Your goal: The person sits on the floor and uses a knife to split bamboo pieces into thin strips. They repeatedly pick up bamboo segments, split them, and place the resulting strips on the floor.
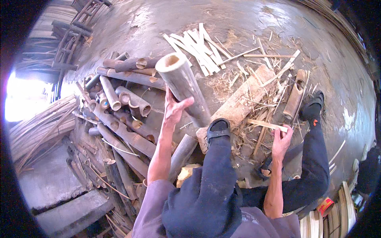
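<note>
My left hand [174, 108] is wrapped round a thick pale bamboo tube [187, 85] that leans toward the far left. Its open end faces up, and its lower end comes down beside the near end of a long wooden block [243, 101]. Between the thumb and fingers of my right hand [281, 142] is the end of a flat, narrow bamboo strip [262, 124], which points left over shavings. My sandalled foot [218, 129] rests on the near end of the block.
Cut bamboo tubes [131, 113] lie heaped at the left, near a bundle of long strips [43, 125]. Pale flat slats [200, 47] lie on the floor at the far side. Shavings surround the block, and a split bamboo piece [295, 94] lies near my other foot [313, 104].
</note>
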